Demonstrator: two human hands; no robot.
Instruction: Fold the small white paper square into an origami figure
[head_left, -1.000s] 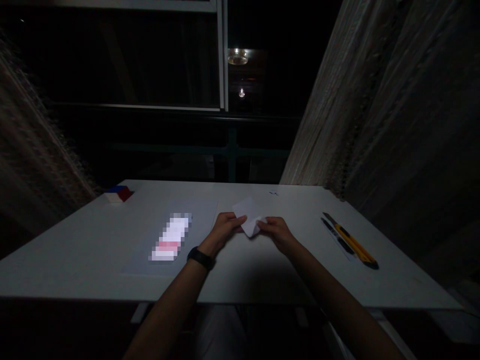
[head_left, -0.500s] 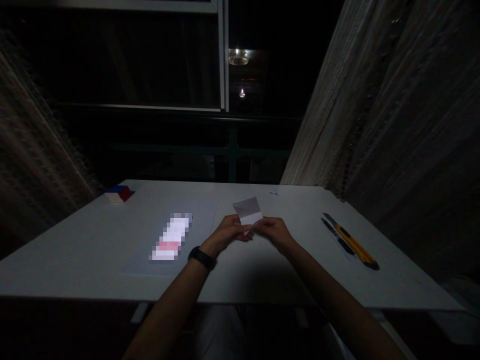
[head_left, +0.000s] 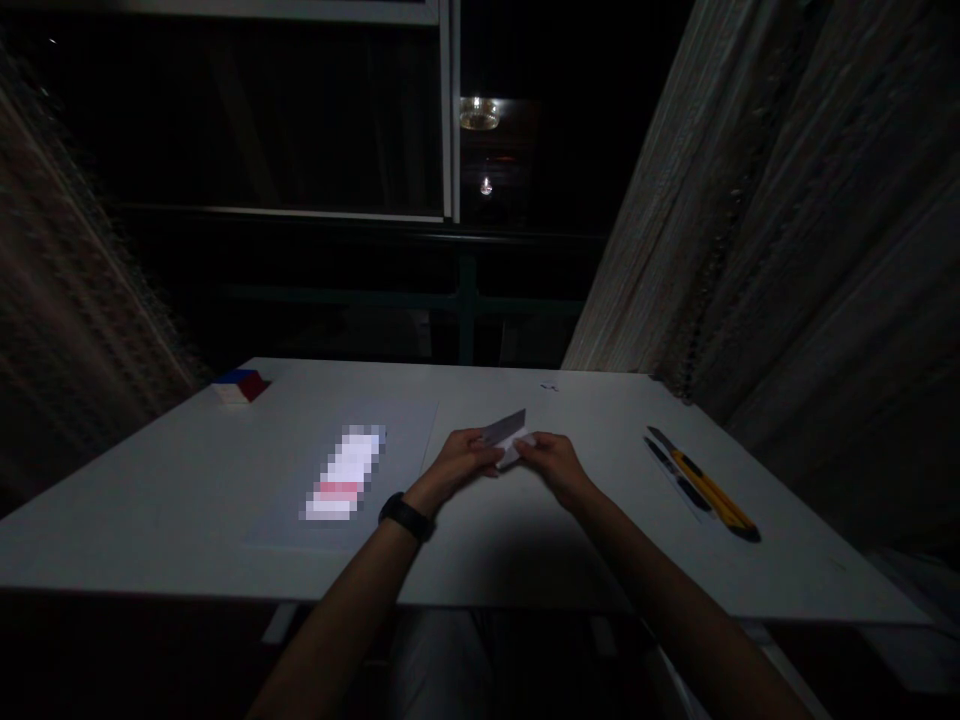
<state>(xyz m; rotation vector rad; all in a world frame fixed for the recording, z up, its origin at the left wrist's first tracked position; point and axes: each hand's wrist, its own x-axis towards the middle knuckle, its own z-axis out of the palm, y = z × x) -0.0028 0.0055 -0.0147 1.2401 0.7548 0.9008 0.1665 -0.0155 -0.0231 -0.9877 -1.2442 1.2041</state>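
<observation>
Between my two hands is a small piece of white folded paper [head_left: 504, 430], held just above the table. Its back part slants up, grey in shadow, and its front part lies lower and brighter. My left hand [head_left: 461, 462], with a black band on the wrist, grips the paper's left side, thumb on top. At the right side, my right hand [head_left: 553, 462] pinches it between thumb and fingers. The fingers under the paper are partly hidden.
On the white table [head_left: 187, 500], a blurred-out bright screen [head_left: 345, 475] rests on a paper sheet [head_left: 409, 440]. A red, blue and white cube [head_left: 238, 387] sits far left. To the right lie a yellow utility knife [head_left: 716, 495] and a slim dark knife-like tool [head_left: 679, 475]. Small scraps [head_left: 549, 386] lie at the back.
The paper has tipped from facing me to a flatter, bent shape, its upper part now seen as a narrow slanted flap. Both hands still hold it in nearly the same place.
</observation>
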